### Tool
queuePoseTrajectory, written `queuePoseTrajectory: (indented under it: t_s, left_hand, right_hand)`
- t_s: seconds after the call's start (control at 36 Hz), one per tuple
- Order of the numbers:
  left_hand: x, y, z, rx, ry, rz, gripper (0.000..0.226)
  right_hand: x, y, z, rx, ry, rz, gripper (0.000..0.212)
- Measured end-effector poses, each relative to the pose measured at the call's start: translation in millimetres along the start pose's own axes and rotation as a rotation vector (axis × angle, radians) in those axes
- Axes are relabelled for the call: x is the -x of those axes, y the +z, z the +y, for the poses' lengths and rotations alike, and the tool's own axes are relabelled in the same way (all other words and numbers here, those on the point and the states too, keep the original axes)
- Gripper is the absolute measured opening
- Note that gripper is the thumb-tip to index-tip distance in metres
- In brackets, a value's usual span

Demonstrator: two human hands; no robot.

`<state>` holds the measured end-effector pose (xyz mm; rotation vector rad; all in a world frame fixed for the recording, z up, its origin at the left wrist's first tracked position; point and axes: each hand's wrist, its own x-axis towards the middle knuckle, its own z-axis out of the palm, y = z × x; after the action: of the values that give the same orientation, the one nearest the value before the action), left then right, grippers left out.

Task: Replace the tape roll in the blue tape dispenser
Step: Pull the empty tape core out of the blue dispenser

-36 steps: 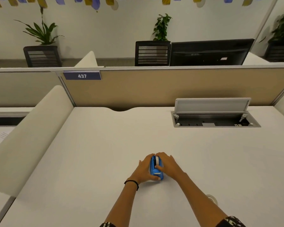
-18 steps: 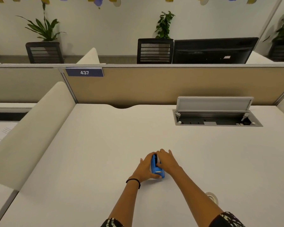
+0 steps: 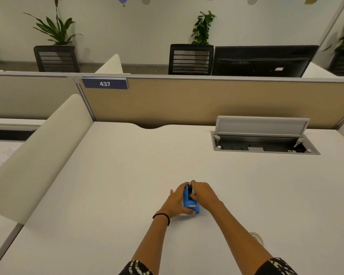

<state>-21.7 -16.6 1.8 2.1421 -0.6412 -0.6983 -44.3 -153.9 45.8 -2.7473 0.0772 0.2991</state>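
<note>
The blue tape dispenser (image 3: 190, 204) stands on the white desk (image 3: 111, 175), its cutter end toward me. My left hand (image 3: 175, 203) wraps its left side, thumb under the front. My right hand (image 3: 204, 194) lies over its top and right side, fingers at the dark hub where the roll sits; the roll itself is mostly hidden by those fingers. A pale tape roll (image 3: 256, 236) lies flat on the desk behind my right forearm, half hidden by it.
An open cable hatch (image 3: 264, 144) with a raised grey lid sits at the back right of the desk. A tan partition (image 3: 207, 102) with a "437" label closes the far edge. A curved white divider (image 3: 40, 153) borders the left side.
The white band of tape seen on top of the dispenser a second ago is now covered by my right hand, which has shifted over the hub. The camera has tilted slightly.
</note>
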Motion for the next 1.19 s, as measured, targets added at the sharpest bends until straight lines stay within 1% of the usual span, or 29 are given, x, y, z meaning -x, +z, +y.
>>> queuePoseTrajectory:
  t_s: [0.28, 0.47, 0.56, 0.69, 0.81, 0.83, 0.89, 0.97, 1.03, 1.08, 1.14, 1.19]
  left_hand:
    - [2, 0, 2, 0.000, -0.002, 0.001, 0.098]
    - [3, -1, 2, -0.008, 0.000, -0.008, 0.100]
    - [5, -3, 4, -0.016, -0.004, -0.017, 0.102]
    - [9, -4, 11, -0.029, -0.009, -0.063, 0.106]
    - [11, -9, 18, -0.002, -0.013, -0.146, 0.114]
    - [13, -10, 22, 0.021, -0.017, -0.157, 0.112]
    - [18, -10, 30, 0.070, -0.030, -0.122, 0.101]
    - [28, -5, 37, 0.155, 0.007, 0.063, 0.072]
    - [36, 0, 42, 0.261, 0.031, 0.141, 0.057]
    - [45, 5, 49, 0.365, 0.025, 0.169, 0.044]
    - [54, 12, 55, 0.417, 0.020, 0.170, 0.033]
    - [59, 18, 59, 0.441, 0.015, 0.190, 0.033]
  right_hand:
    - [3, 0, 2, -0.072, 0.025, -0.003, 0.024]
    - [8, 1, 10, -0.232, 0.016, -0.019, 0.030]
    - [13, 2, 17, -0.349, -0.006, -0.008, 0.030]
    - [30, -1, 23, -0.568, -0.041, 0.070, 0.022]
    - [41, -2, 26, -0.667, -0.020, 0.173, 0.027]
    - [44, -3, 27, -0.686, -0.014, 0.199, 0.029]
    - [50, -4, 27, -0.726, -0.004, 0.221, 0.033]
    - [60, -5, 27, -0.757, -0.025, 0.182, 0.038]
    - [68, -5, 26, -0.771, -0.038, 0.151, 0.044]
    - [76, -6, 25, -0.789, -0.045, 0.138, 0.045]
    - [85, -8, 21, -0.808, -0.054, 0.132, 0.043]
    - [92, -11, 16, -0.820, -0.061, 0.138, 0.041]
